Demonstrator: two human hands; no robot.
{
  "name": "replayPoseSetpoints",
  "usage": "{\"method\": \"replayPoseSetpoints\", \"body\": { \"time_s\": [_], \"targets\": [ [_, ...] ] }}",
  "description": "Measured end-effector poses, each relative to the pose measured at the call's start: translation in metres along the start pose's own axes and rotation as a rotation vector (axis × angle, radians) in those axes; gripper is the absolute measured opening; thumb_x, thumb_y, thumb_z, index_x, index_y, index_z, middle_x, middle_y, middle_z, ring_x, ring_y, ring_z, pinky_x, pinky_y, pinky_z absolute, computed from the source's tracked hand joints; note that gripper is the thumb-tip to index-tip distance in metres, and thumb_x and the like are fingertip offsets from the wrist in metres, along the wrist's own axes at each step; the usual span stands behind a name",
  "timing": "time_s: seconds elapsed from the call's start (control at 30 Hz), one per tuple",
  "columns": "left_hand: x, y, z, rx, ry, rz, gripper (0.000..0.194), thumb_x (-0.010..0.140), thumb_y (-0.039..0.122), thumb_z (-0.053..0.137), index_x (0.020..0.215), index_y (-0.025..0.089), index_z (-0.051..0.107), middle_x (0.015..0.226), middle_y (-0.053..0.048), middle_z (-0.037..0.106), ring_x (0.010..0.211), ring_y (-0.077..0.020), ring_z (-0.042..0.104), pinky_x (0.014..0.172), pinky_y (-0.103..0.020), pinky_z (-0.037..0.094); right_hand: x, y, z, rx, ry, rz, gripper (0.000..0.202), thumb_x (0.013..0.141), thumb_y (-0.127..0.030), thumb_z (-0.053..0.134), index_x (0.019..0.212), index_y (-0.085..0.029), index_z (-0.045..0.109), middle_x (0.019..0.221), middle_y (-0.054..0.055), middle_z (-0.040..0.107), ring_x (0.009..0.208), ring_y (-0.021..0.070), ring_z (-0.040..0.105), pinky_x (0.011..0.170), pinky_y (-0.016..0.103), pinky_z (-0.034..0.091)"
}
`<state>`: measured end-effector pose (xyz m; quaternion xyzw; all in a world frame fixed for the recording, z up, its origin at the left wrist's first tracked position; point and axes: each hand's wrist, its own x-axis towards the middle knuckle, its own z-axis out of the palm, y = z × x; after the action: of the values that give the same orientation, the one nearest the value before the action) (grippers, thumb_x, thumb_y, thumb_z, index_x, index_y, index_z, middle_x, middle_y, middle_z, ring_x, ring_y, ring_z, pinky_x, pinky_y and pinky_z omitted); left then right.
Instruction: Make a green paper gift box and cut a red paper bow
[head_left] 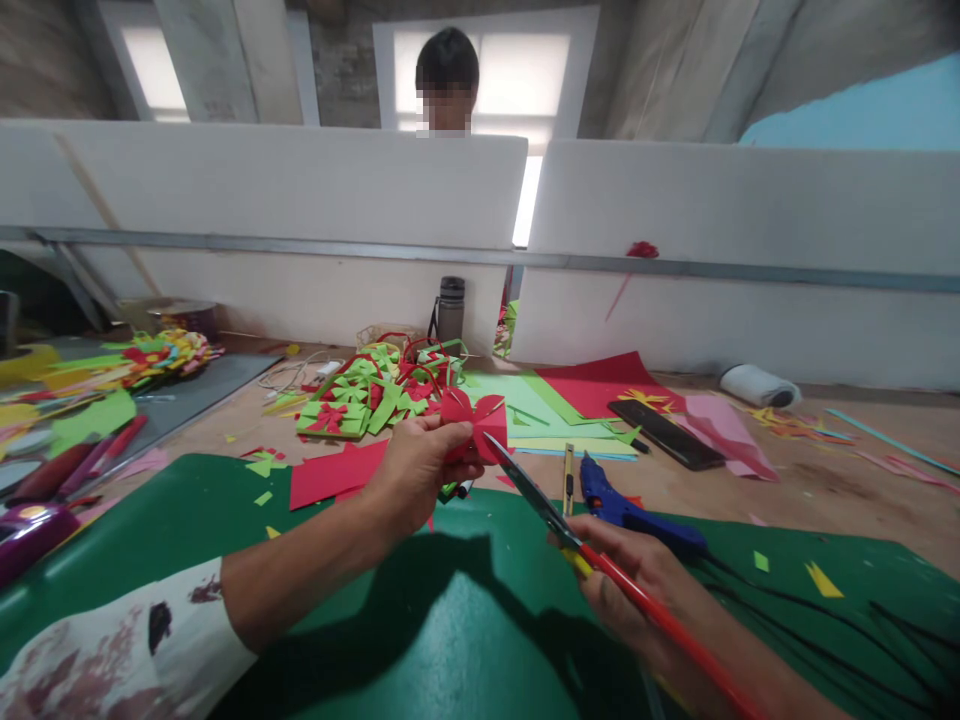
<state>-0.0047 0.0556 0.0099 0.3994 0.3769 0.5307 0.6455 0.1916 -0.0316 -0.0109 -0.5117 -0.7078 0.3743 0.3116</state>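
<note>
My left hand (424,470) pinches a red paper flower (491,420) with several petals, held above the green mat (360,640). In my right hand (637,590) is a pair of scissors (529,490) with red and yellow handles. Its blade tips reach the lower right edge of the flower; whether they touch the paper I cannot tell. Beneath my left wrist lies a sheet of red paper (330,475). Just beyond my right hand are a blue glue gun (637,515) and a yellow utility knife (568,478).
Behind my left hand is a pile of green and red paper pieces (375,390), with a grey bottle (450,312) at the back. A phone (667,435) lies right of the coloured sheets (555,405). White panels (262,190) stand along the far edge; a person (448,80) is behind them.
</note>
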Motion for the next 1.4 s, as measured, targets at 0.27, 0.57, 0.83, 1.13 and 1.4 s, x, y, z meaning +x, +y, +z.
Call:
{"method": "replayPoseSetpoints", "body": {
  "time_s": [0.27, 0.57, 0.83, 1.13, 1.4],
  "targets": [
    [0.003, -0.004, -0.001, -0.007, -0.008, -0.006, 0.007, 0.068, 0.013, 0.064, 0.072, 0.008, 0.062, 0.066, -0.007, 0.066, 0.058, -0.0159, 0.064, 0.054, -0.027, 0.053, 0.001, -0.006, -0.002, 0.003, -0.003, -0.019, 0.059, 0.074, -0.075, 0.038, 0.082, -0.019, 0.054, 0.059, -0.006, 0.031, 0.051, 0.01, 0.025, 0.046, 0.024, 0.023],
    [0.002, -0.006, 0.0, 0.01, -0.028, -0.006, 0.013, 0.066, 0.017, 0.067, 0.075, 0.008, 0.064, 0.069, -0.009, 0.069, 0.062, -0.0165, 0.065, 0.058, -0.027, 0.054, 0.004, 0.003, 0.0, 0.093, -0.043, 0.09, 0.062, 0.071, -0.075, 0.045, 0.088, -0.017, 0.053, 0.056, -0.007, 0.029, 0.048, 0.007, 0.019, 0.041, 0.022, 0.014],
    [0.002, -0.007, -0.002, 0.0, -0.03, 0.001, 0.012, 0.066, 0.017, 0.068, 0.073, 0.007, 0.063, 0.068, -0.008, 0.067, 0.061, -0.0167, 0.064, 0.059, -0.029, 0.053, 0.003, 0.0, -0.003, 0.041, -0.063, 0.053, 0.062, 0.072, -0.076, 0.042, 0.086, -0.017, 0.052, 0.057, -0.007, 0.027, 0.051, 0.0085, 0.019, 0.045, 0.024, 0.016],
    [0.002, -0.008, -0.002, 0.011, -0.023, 0.001, 0.011, 0.066, 0.017, 0.068, 0.07, 0.007, 0.064, 0.066, -0.008, 0.067, 0.059, -0.0157, 0.064, 0.057, -0.027, 0.053, 0.001, 0.0, -0.002, -0.031, -0.035, 0.003, 0.057, 0.077, -0.073, 0.037, 0.085, -0.018, 0.052, 0.06, -0.006, 0.029, 0.052, 0.0101, 0.022, 0.047, 0.025, 0.021],
    [0.004, -0.01, -0.003, 0.023, -0.023, -0.009, 0.011, 0.065, 0.017, 0.069, 0.068, 0.008, 0.065, 0.065, -0.008, 0.068, 0.057, -0.0152, 0.064, 0.054, -0.025, 0.053, 0.001, 0.009, -0.005, -0.061, -0.021, -0.003, 0.053, 0.078, -0.069, 0.041, 0.086, -0.019, 0.057, 0.061, -0.003, 0.036, 0.052, 0.0105, 0.027, 0.046, 0.023, 0.025]
  ]
}}
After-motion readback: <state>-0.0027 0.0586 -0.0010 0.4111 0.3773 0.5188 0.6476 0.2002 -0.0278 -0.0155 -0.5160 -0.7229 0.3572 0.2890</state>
